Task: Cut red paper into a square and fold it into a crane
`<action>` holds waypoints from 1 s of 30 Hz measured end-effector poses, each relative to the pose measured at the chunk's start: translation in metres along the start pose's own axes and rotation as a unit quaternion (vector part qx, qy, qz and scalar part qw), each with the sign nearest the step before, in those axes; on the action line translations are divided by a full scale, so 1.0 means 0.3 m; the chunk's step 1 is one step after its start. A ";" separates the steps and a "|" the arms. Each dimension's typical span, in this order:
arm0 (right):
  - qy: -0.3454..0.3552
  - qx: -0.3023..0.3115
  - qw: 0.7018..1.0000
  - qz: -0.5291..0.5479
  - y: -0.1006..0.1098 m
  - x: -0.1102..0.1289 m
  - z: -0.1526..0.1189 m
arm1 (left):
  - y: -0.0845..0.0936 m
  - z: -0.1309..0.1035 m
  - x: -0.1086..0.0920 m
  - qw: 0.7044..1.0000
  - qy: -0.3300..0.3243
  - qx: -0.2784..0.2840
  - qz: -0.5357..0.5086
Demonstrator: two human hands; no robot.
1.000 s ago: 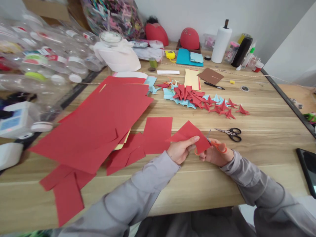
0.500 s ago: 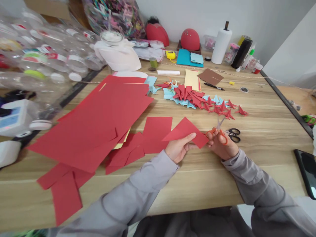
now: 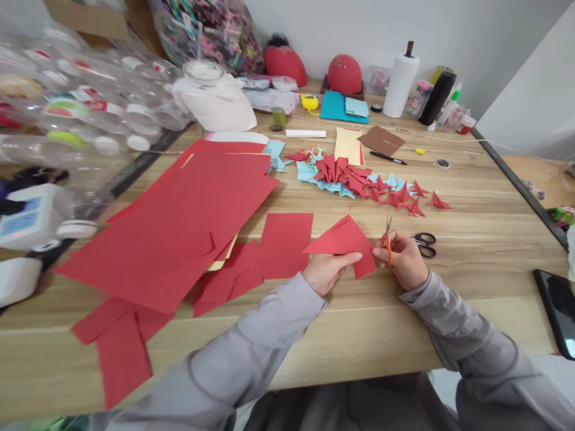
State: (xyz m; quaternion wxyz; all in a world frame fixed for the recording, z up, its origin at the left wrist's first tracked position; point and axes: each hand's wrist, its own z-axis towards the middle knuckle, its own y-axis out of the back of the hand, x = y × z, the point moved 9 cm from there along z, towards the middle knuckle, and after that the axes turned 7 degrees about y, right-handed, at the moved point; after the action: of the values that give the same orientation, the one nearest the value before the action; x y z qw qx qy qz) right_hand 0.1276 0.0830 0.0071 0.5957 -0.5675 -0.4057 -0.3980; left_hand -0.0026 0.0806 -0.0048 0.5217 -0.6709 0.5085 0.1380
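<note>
Large red sheets [image 3: 179, 221] lie well left of the hands. The left hand [image 3: 327, 272] pinches a red paper piece [image 3: 344, 242] between both hands. The right hand [image 3: 404, 260] grips orange scissors [image 3: 387, 239], blades upward; black scissors [image 3: 424, 244] lie just beyond.

No writing can be read anywhere: the labels on the plastic bottles [image 3: 90, 108] at the left are too blurred.
</note>
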 end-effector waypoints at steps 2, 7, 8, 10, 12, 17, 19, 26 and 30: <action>-0.001 -0.007 1.000 -0.004 0.006 0.002 0.001 | 0.005 0.002 -0.004 1.000 -0.007 -0.007 0.016; 0.020 -0.066 0.998 -0.001 0.042 0.032 0.013 | -0.014 0.006 -0.008 0.998 -0.007 0.020 0.055; 0.023 -0.080 0.997 0.002 0.051 0.038 0.016 | -0.021 0.005 -0.015 0.998 -0.012 0.027 0.063; 0.021 -0.099 0.995 0.008 0.065 0.043 0.023 | -0.029 0.002 -0.035 0.995 -0.025 0.029 0.091; 0.017 -0.108 0.994 0.015 0.074 0.044 0.029 | -0.026 -0.006 -0.066 0.989 -0.036 0.020 0.141; 0.024 -0.104 0.994 0.028 0.080 0.042 0.032 | 0.081 -0.076 -0.205 0.922 -0.094 -0.059 0.372; 0.027 -0.096 0.995 0.029 0.076 0.041 0.029 | 0.170 -0.123 -0.264 0.866 -0.102 -0.116 0.475; 0.047 -0.044 0.998 -0.018 0.028 0.064 0.006 | 0.253 -0.303 -0.418 0.559 -0.118 -0.286 0.769; 0.052 -0.015 0.999 -0.005 -0.008 0.076 -0.006 | 0.076 -0.231 -0.276 0.753 -0.057 -0.117 0.645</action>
State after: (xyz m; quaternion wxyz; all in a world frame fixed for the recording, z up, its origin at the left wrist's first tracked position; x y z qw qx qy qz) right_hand 0.1335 0.0807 0.0294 0.6053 -0.5529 -0.3709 -0.4362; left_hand -0.0822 0.0684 0.0705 0.2548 -0.2301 0.7697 0.5382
